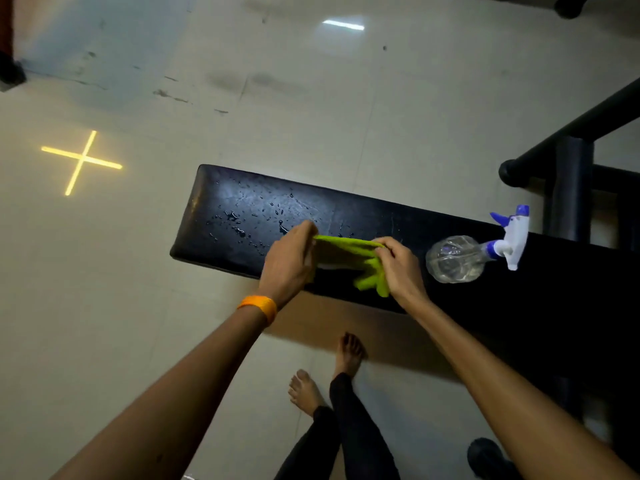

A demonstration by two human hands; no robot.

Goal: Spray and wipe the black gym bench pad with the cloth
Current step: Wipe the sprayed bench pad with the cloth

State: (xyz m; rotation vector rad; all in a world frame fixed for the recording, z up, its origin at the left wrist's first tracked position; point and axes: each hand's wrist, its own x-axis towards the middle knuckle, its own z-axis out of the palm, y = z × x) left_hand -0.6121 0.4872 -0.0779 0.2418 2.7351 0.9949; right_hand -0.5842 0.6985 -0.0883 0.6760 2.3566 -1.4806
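Note:
The black gym bench pad [249, 206] runs from the middle of the view to the right, its left end dotted with water droplets. A green cloth [349, 251] is stretched just above the pad between both hands. My left hand [289, 258] pinches the cloth's left edge; my right hand [400, 266] grips its right side, where a fold hangs down. A clear spray bottle [457, 258] with a white and blue trigger head lies on its side on the pad, to the right of my right hand.
Black metal frame tubes [571, 188] of gym equipment stand at the right, behind the bench. My bare feet [325, 375] are on the pale tiled floor below the pad. A yellow cross of light [81, 162] marks the floor at left.

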